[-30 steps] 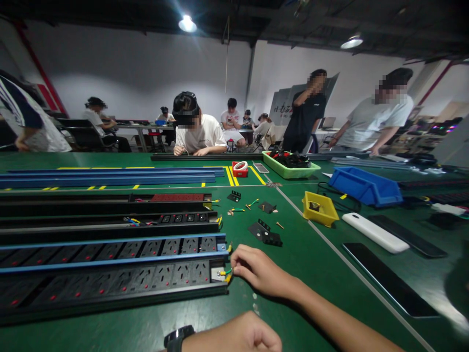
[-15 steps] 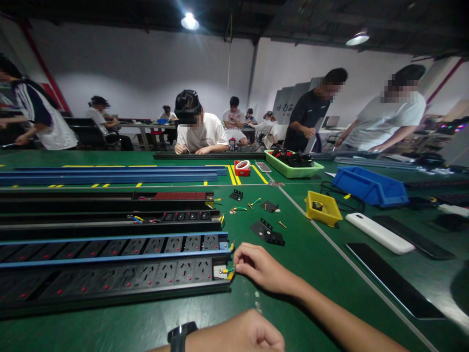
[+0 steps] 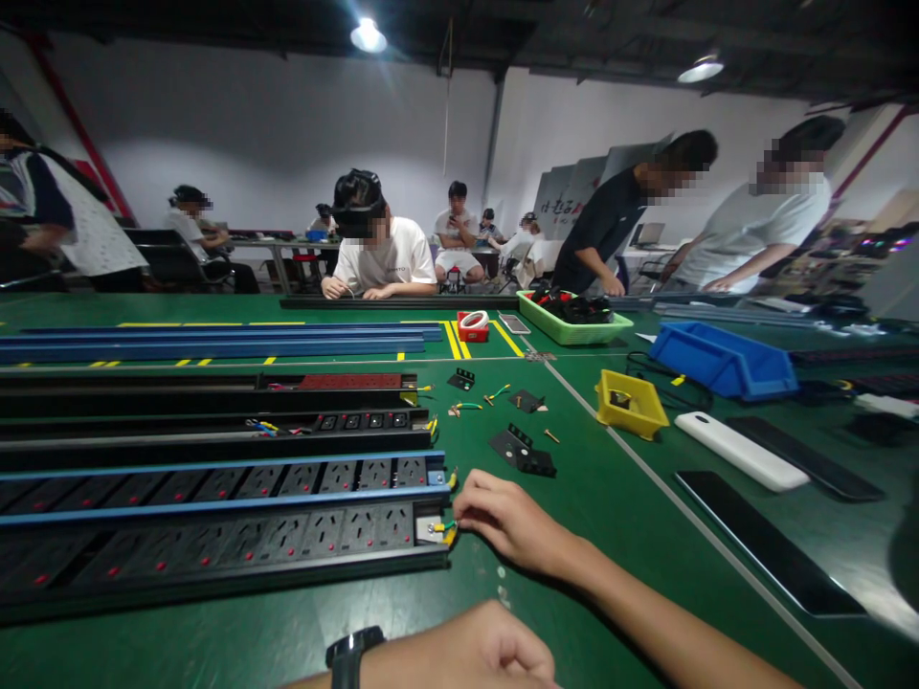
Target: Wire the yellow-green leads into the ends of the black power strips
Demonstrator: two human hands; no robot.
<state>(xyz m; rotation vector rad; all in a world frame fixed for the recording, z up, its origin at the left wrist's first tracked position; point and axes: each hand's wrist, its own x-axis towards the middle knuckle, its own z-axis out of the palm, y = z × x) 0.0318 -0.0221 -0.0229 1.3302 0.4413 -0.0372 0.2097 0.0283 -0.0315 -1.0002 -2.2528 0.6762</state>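
At the right end of the nearest black socket strip (image 3: 287, 541), my right hand (image 3: 503, 517) pinches the green-and-yellow wire (image 3: 445, 527) between thumb and fingers. The wire's other end, with a ring lug, lies at the metal plate inside the strip's end. My left hand (image 3: 495, 646), with a black watch (image 3: 351, 654) on the wrist, is at the bottom centre with its fingers curled; whatever it may hold is hidden. Just behind lies a blue-edged socket strip (image 3: 302, 478) with a yellow-green wire at its end.
Black brackets (image 3: 527, 455) and screws lie behind my right hand. A yellow bin (image 3: 632, 407), blue bin (image 3: 722, 362), green basket (image 3: 574, 325), white power bank (image 3: 739, 452) and phone (image 3: 772, 541) are to the right. Blue rails (image 3: 215, 340) lie back left; people work beyond.
Both hands have barely moved, and the wire stays in my right hand. The view has shifted slightly. The person in black at the back right has leaned further to the right.
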